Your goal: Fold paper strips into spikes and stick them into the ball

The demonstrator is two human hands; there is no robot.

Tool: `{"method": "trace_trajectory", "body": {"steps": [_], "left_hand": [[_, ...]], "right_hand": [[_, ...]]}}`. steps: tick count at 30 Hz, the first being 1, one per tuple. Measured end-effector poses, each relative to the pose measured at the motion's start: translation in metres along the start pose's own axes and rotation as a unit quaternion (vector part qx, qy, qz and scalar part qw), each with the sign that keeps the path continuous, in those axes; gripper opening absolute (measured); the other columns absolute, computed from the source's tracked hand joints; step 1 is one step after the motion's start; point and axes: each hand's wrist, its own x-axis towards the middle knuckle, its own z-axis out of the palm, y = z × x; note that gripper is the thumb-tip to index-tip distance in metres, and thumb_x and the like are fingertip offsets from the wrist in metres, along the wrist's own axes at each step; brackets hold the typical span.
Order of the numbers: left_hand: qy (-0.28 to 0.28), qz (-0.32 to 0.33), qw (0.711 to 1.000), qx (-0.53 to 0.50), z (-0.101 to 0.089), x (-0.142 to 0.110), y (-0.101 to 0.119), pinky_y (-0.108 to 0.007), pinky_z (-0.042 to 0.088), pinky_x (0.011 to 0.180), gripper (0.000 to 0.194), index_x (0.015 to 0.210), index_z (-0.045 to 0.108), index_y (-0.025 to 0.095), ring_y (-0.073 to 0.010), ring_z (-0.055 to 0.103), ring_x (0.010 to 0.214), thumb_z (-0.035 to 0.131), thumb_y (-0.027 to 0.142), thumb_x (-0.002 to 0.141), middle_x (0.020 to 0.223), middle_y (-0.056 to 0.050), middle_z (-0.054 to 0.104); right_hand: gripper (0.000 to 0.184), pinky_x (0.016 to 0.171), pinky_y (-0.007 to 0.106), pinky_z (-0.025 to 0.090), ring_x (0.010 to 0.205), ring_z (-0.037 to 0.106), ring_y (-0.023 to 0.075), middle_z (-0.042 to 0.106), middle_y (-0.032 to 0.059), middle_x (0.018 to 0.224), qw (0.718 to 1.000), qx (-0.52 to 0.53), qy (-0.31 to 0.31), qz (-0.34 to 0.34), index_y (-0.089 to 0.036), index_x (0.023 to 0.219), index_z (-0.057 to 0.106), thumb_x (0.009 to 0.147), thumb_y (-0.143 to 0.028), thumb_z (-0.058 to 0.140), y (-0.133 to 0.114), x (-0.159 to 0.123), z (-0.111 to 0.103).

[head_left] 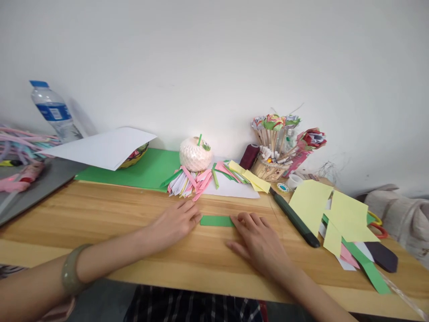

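Note:
A short green paper strip [217, 221] lies flat on the wooden table between my two hands. My left hand [179, 220] rests at the strip's left end, its fingers close together and curled, with the thumb side pinching or pressing that end; the exact contact is partly hidden. On the strip's right end sit the fingertips of my right hand [258, 239], its thumb spread apart below on the wood. Just beyond my left hand is a pile of folded paper pieces [187, 182], mostly pink and white.
A dark green utility knife [296, 219] lies right of my right hand, beside yellow paper sheets [348, 214]. Behind stand a white textured ball [196, 154], a maroon thread spool [250, 156] and a basket of paper flowers [270, 170]. A water bottle [55, 112] stands far left.

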Motion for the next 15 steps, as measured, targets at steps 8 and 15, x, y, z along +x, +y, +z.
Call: {"method": "trace_trajectory", "body": {"steps": [8, 15], "left_hand": [[0.008, -0.001, 1.000, -0.015, 0.000, -0.002, 0.002, -0.036, 0.041, 0.081, 0.021, 0.110, 0.056, 0.010, -0.0247, 0.052, 0.095, 0.046, 0.008, 0.091, 0.093, -0.009, 0.060], [0.055, -0.009, 0.997, -0.059, 0.014, 0.004, -0.011, -0.034, 0.045, 0.082, 0.017, 0.104, 0.060, 0.016, -0.0223, 0.052, 0.097, 0.050, 0.012, 0.090, 0.094, -0.007, 0.063]], "right_hand": [[0.046, 0.077, 0.041, 0.043, 0.093, 0.056, 0.0294, 0.062, 0.0130, 0.105, 1.000, -0.004, 0.009, 0.002, -0.011, 0.116, 0.058, 0.083, -0.044, 0.061, 0.009, -0.007, -0.002], [0.021, 0.072, 0.040, 0.046, 0.084, 0.060, 0.0263, 0.063, 0.0097, 0.094, 0.999, 0.033, 0.016, 0.005, -0.015, 0.096, 0.063, 0.087, -0.033, 0.058, 0.012, 0.007, -0.007]]}}
